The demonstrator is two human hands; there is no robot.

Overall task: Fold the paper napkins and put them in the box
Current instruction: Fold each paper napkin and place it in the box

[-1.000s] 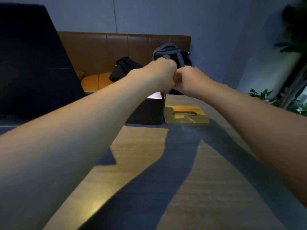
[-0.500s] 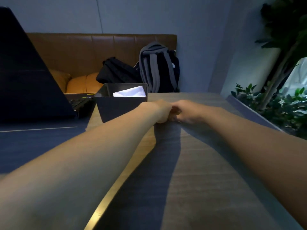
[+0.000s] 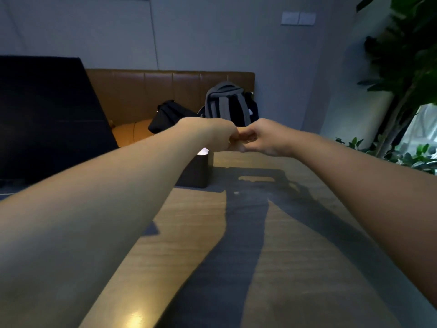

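My left hand [image 3: 212,133] and my right hand [image 3: 264,136] are stretched out in front of me, both fists curled, knuckles touching above the far part of the wooden table [image 3: 212,256]. No napkin shows in either fist. Below my left hand stands the dark box [image 3: 198,171]; my left forearm covers most of it. A bright white bit of folded napkin [image 3: 203,151] peeks out of its top.
A dark laptop screen [image 3: 47,114] stands at the left. Behind the table is a brown leather bench [image 3: 142,95] with a black bag [image 3: 170,114] and a grey-and-black backpack [image 3: 227,102]. Green plants [image 3: 406,91] fill the right side.
Half a second ago the two touching fists lay low on the table to the right of the box. They are now raised above it, and my view has tilted upward.
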